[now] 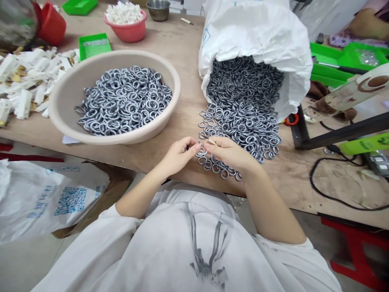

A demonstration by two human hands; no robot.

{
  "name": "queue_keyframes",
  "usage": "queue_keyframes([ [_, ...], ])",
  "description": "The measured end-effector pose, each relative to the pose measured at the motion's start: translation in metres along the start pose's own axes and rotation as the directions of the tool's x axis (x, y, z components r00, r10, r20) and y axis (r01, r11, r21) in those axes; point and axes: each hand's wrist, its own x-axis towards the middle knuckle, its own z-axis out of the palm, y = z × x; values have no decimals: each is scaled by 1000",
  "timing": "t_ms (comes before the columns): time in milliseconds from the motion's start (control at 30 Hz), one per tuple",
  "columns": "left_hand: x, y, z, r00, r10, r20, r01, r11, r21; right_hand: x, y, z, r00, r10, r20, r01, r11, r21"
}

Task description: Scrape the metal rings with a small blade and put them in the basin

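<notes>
My left hand (pixel 181 155) is closed in a pinch above the bench's front part, with a grey ring (pixel 199 143) partly showing at its fingertips. Close beside it, my right hand (pixel 228 153) grips a thin pale stick (pixel 212 142) between thumb and fingers. The fingertips of both hands nearly meet, so the stick's tip is hard to make out. Under and behind my right hand spreads a loose pile of grey rings (pixel 243 125), spilling from the open mouth of a white sack (pixel 258 36). A beige basin (pixel 57 95) with many similar rings stands to the left.
White plastic parts (pixel 26 101) are heaped at far left. Behind are a green tray (pixel 95 50), a red bowl (pixel 129 32) and a metal bowl (pixel 158 10). At right, a black metal frame (pixel 343 134) and a cable (pixel 316 184) lie near the bench edge.
</notes>
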Motion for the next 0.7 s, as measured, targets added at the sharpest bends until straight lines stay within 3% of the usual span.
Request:
queue_keyframes([
  [67,0,2,7,996,-42,79,54,986,-159,-4,2,6,1000,13,0,-13,991,133],
  [133,-2,4,14,989,-97,112,128,937,-324,-5,6,15,990,15,-141,5,990,142],
  [167,-2,4,17,987,-122,107,155,906,-393,-5,8,20,966,-5,-259,33,994,104],
  [233,-4,4,21,983,-162,85,183,854,-487,-6,10,30,874,-103,-475,101,994,-30],
  [300,-6,5,23,977,-188,102,214,827,-520,-7,11,36,803,-219,-555,157,975,-158],
  [333,-7,6,23,972,-196,127,233,817,-527,-8,11,37,795,-262,-547,183,964,-195],
  [500,-8,10,28,962,-212,174,274,776,-568,-10,9,36,828,-307,-469,241,950,-197],
  [633,-11,18,30,967,-214,140,255,809,-529,-12,5,37,850,-280,-446,238,960,-149],
  [700,-16,28,18,967,-206,147,252,838,-483,-13,2,37,868,-229,-441,226,972,-60],
])
